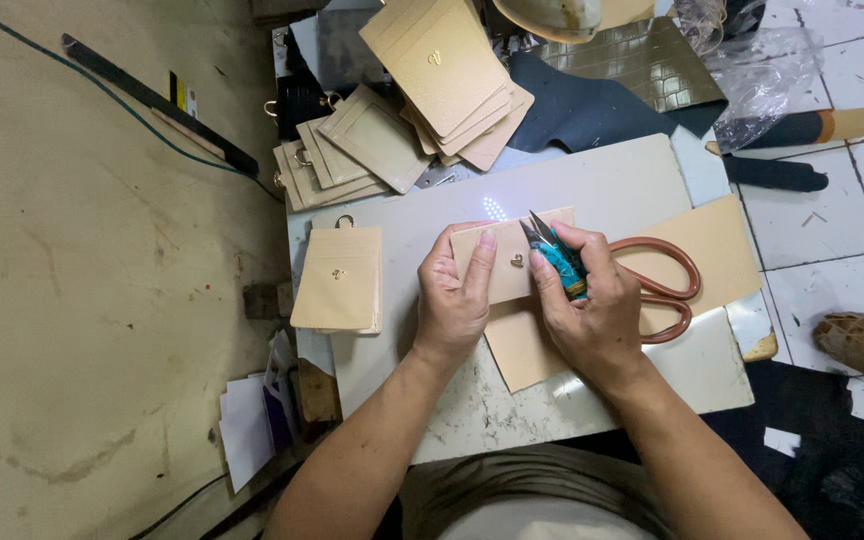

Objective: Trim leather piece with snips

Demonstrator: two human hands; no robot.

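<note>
Beige card holder trimmed at mid-worktop.
Card holder (497,262) lies on a tan sheet (712,250) over the white worktop (612,180); left hand (455,295) fingers pin it flat, right hand (592,310) fingers grip teal thread snips (555,255). Brown scissors (667,290) beside; finished holders (339,280) stacked left.

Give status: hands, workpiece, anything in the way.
Left hand pins beige card holder on white board. Right hand grips teal thread snips, tips at holder's top edge. Brown-handled scissors lie beside right hand.
</note>
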